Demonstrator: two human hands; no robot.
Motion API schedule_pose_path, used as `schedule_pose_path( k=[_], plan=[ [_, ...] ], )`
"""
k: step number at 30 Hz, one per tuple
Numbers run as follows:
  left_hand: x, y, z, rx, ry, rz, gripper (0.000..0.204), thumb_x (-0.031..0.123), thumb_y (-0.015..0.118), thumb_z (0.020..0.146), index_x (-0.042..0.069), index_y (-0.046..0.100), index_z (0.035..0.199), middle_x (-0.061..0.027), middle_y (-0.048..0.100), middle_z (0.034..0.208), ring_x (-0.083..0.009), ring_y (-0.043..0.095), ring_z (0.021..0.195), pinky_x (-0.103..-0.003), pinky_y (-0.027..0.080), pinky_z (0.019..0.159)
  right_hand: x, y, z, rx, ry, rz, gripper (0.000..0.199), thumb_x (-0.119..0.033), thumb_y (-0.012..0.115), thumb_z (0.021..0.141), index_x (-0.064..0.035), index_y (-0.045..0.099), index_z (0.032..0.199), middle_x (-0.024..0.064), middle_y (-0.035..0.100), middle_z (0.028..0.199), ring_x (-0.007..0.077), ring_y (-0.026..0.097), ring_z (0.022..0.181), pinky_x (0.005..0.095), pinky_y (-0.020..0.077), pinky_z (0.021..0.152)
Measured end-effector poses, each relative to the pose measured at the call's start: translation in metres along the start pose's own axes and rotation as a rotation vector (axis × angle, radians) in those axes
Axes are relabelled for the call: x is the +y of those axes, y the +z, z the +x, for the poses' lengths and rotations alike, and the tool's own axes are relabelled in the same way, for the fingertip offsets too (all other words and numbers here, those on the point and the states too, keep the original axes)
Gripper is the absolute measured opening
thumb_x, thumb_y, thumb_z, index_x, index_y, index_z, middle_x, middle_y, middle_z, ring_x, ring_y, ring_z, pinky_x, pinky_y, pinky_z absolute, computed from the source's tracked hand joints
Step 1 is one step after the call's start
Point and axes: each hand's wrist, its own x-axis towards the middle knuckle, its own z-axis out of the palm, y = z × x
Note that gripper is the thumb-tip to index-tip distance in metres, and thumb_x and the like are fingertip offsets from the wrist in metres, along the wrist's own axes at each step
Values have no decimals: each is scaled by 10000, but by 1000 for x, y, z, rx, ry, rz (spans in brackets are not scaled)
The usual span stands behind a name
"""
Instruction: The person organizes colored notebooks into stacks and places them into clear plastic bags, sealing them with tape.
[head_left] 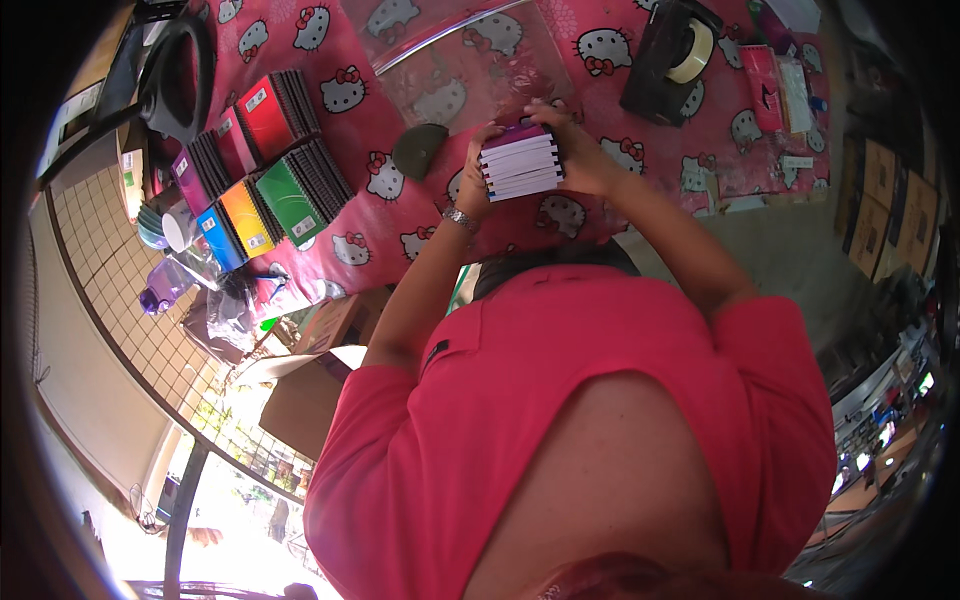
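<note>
Between my two hands is a stack of small notebooks [520,168], its white page edges facing me and a purple cover showing on top. My left hand [478,168] grips the stack's left side, and my right hand [578,155] wraps round its right and far side. Just left of my left hand lies a dark half-round object [418,151]. Beyond the hands a clear plastic zip bag [455,85] is spread flat on the table. Further left, piles of spiral notebooks stand in two rows, among them red [270,112], green [292,198], yellow [246,215] and blue [220,238] ones.
A pink patterned cloth [350,250] covers the table. At the far right stands a black tape dispenser [648,70], with pink and clear packets [765,90] beyond it. A black loop-shaped thing [180,85] is at far left. A purple bottle [165,285] sits by the wire mesh.
</note>
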Motion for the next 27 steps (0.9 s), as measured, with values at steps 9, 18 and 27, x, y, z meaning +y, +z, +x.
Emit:
schedule_pose_path(
  k=[9, 18, 27],
  plan=[
    [-20, 24, -14, 73, -201, -165, 851, 108, 821, 568, 100, 352, 1278, -118, 459, 1231, -203, 497, 1135, -311, 413, 973, -85, 3, 13, -20, 77, -556, 933, -316, 804, 622, -4, 330, 1363, 171, 395, 1250, 350, 404, 1211, 418, 359, 1040],
    [17, -36, 93, -94, 5, 254, 564, 120, 740, 640, 94, 518, 1158, -161, 525, 1160, -342, 469, 1151, -426, 370, 984, -88, -46, -5, 127, 274, -542, 712, -352, 795, 622, -13, 454, 1147, 148, 469, 1045, 335, 490, 981, 431, 437, 827],
    [-12, 19, 131, -61, -59, 623, 241, 324, 690, 730, 186, 665, 926, -19, 570, 1086, -243, 490, 1069, -419, 383, 884, -79, -47, -46, 256, 343, -729, 728, -344, 796, 597, -27, 449, 1153, 127, 460, 1010, 316, 489, 962, 411, 446, 830]
  ],
)
